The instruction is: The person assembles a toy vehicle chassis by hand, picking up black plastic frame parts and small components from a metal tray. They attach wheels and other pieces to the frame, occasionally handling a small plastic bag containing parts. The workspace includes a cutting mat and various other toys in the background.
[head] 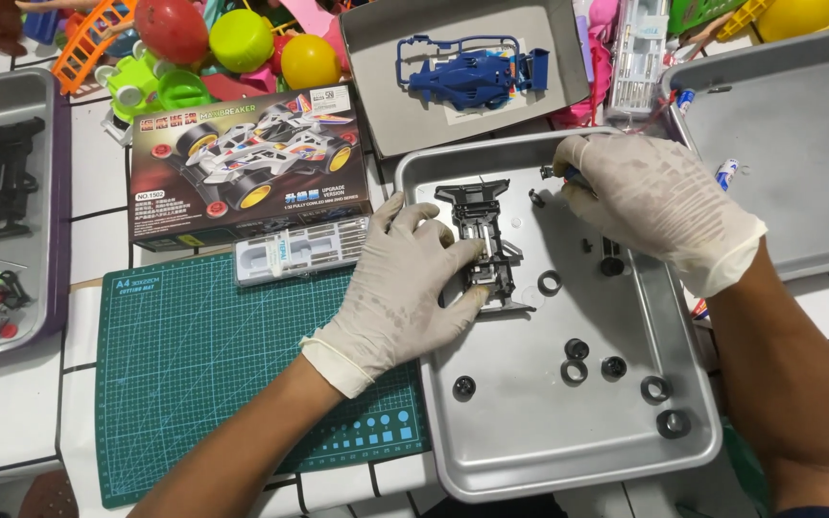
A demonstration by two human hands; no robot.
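hands [520, 235] on one chassis [485, 245]

In the tray [491, 470] before us we see the chassis [484, 245] toward the back, loose rings [616, 369] in front of it, the cutting mat [203, 374] left, the kit box [247, 163] behind that
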